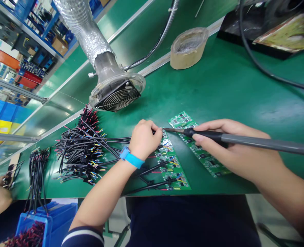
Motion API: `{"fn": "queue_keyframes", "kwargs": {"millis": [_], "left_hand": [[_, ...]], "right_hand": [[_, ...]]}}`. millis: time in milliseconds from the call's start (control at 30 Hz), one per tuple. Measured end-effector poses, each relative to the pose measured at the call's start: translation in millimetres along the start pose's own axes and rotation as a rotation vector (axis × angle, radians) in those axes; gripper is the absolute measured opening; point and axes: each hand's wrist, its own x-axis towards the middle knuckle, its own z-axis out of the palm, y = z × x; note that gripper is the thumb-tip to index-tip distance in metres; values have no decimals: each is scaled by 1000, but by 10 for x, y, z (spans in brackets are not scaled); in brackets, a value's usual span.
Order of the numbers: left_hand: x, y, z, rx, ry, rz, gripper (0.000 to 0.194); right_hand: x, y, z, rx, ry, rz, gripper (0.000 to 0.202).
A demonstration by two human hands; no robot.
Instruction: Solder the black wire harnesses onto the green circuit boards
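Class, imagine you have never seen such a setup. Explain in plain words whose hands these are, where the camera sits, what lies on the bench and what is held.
No robot here: a person works bare-handed, and the one picture comes from a camera on their head, looking forward and down. The right hand holds what looks like a soldering iron, its tip by the left hand, which seems to pinch a cable. On the green bench lie circuit boards, heaped black cables and a tape roll. A fan hangs above. Far left is another person's hand.
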Motion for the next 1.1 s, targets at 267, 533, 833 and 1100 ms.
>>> {"fn": "queue_keyframes", "kwargs": {"millis": [267,533,833,1100], "left_hand": [[24,34,-14,-8,-22,-49,19],[4,12,-9,9,0,-8,17],[-60,-184,-51,-132,-8,289,7],[-89,-215,-10,-114,-37,441,12]], "right_hand": [[-30,8,-9,16,31,49,22],[-137,-4,-70,157,160,231,23],[-230,0,-86,147,90,145,18],[-146,-32,-54,129,24,107,20]]}}
